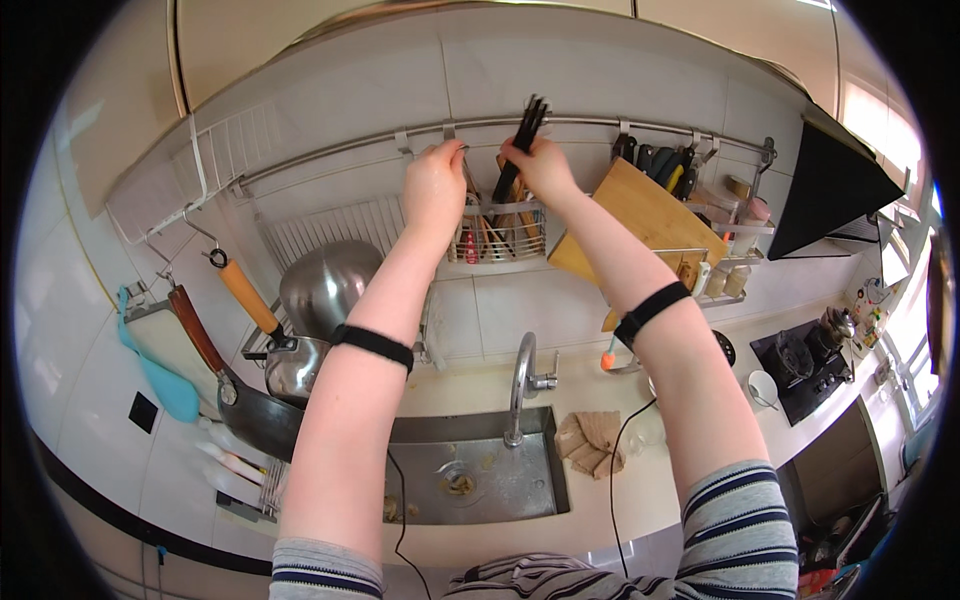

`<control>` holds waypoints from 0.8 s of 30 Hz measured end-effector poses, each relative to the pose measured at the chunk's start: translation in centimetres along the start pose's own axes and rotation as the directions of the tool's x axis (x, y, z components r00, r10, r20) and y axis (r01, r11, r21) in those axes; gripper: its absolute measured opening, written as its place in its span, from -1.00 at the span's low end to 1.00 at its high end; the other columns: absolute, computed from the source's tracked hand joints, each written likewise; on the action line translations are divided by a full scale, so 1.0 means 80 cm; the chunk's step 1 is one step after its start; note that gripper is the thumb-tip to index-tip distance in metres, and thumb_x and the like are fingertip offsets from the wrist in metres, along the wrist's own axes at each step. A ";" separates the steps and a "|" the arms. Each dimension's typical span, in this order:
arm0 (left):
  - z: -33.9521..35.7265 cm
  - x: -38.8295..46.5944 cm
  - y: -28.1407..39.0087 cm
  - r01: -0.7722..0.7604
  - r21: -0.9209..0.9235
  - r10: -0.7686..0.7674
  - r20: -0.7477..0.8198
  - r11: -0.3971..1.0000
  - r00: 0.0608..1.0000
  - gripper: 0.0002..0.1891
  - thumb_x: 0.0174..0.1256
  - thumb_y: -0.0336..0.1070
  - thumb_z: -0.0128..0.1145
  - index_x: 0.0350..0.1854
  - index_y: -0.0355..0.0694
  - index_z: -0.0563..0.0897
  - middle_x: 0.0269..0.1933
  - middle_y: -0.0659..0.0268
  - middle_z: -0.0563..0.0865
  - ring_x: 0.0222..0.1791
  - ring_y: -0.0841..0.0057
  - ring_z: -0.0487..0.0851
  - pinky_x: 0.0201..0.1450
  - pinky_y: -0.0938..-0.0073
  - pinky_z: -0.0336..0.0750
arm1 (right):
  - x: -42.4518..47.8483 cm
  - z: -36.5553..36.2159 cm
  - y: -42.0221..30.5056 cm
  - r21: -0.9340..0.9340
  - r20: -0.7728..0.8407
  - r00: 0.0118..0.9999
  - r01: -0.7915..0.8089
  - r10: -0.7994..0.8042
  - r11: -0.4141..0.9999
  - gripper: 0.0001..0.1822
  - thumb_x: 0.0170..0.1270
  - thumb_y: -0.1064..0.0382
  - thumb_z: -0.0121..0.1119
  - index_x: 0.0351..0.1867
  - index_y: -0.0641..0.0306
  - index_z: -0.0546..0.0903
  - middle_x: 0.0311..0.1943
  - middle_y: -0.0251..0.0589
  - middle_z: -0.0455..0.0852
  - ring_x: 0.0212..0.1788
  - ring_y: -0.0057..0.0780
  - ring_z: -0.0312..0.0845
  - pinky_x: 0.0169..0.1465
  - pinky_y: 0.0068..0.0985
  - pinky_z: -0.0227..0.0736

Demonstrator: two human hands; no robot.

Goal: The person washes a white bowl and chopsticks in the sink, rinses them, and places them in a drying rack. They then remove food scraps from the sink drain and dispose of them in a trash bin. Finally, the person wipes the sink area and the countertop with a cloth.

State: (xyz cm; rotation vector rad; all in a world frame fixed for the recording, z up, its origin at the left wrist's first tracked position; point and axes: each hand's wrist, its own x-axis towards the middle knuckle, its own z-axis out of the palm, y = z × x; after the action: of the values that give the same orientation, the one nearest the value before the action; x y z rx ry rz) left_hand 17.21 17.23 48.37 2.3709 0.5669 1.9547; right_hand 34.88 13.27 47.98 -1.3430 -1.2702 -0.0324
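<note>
My right hand [541,166] grips a bundle of black chopsticks [531,120], tilted over the wire utensil basket [499,251] that hangs on the wall. My left hand [436,187] is raised beside the basket's left end, just under the steel wall rail [577,120]. Its thumb and fingers are drawn together, and a thin metal tip shows at them. Whether the hand holds that piece is hard to tell. Inside the basket stand several utensils, one with a red patterned handle [471,246].
Below lies a steel sink [559,480] with food scraps, and a tall faucet [517,390]. A wooden cutting board [637,217] and several knives [660,165] hang to the right. Pans [259,416] and a steel bowl [326,285] are at the left. A crumpled brown cloth [591,442] rests on the counter.
</note>
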 end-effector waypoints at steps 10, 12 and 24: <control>0.093 0.003 -0.039 0.209 0.210 -0.268 0.312 0.955 0.911 -0.64 0.15 -0.35 0.15 0.03 -0.26 0.52 -0.14 -0.03 0.63 -0.14 0.00 0.61 -0.09 0.11 0.51 | 0.036 0.036 0.016 -0.631 0.228 0.973 0.112 0.046 0.767 -0.48 -0.13 0.19 0.41 -0.10 0.38 0.57 -0.29 0.15 0.68 -0.13 0.03 0.61 -0.08 -0.27 0.51; 0.089 -0.015 -0.039 0.319 0.182 -0.353 0.203 0.930 0.913 -0.45 0.10 -0.40 0.18 0.19 -0.28 0.34 0.05 -0.08 0.50 -0.04 -0.03 0.57 -0.03 0.12 0.50 | 0.010 0.030 -0.010 -0.598 0.157 0.987 0.112 -0.020 0.793 -0.36 -0.14 0.25 0.39 0.04 0.43 0.45 -0.19 0.14 0.65 -0.08 0.01 0.59 -0.02 -0.28 0.51; 0.000 -0.392 0.040 0.721 -0.258 -0.469 0.612 0.643 0.637 -0.67 0.16 -0.53 0.11 0.02 -0.27 0.50 0.09 0.11 0.48 -0.20 0.41 0.65 -0.24 0.48 0.57 | -0.417 -0.055 0.164 -0.443 0.586 0.733 -0.069 0.347 0.894 -0.66 0.18 0.24 0.16 0.01 0.22 0.57 -0.04 -0.06 0.62 -0.03 -0.14 0.58 0.00 -0.32 0.48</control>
State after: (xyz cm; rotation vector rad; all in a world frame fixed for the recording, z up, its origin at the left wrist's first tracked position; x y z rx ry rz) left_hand 13.32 5.25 19.44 1.8625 0.6409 0.9709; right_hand 33.02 -6.22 17.62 -1.9543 -1.7454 0.4044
